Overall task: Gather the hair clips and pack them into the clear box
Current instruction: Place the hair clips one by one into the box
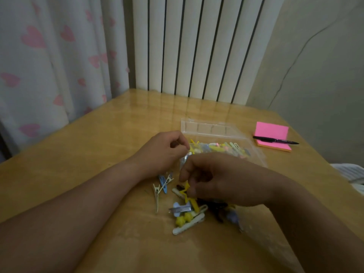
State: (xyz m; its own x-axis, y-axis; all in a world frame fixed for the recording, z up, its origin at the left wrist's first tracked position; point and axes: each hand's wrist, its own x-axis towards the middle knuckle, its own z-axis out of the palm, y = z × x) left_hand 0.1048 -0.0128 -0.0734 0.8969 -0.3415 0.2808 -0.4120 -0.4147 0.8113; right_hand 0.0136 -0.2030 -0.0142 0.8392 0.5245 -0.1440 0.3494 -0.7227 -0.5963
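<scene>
While the right hand is pinching a yellow star clip just above the loose clips, I am judging from the head view that so light a fingertip hold could be letting it slip back onto the table or dragging neighbours along (they are lying tangled). The left hand is curling its fingers at the near corner of the clear box, open and partly filled; whether it is holding anything I cannot tell.

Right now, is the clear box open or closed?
Open. The clear box has its lid folded back behind it, and the hair clips inside show uncovered.
</scene>
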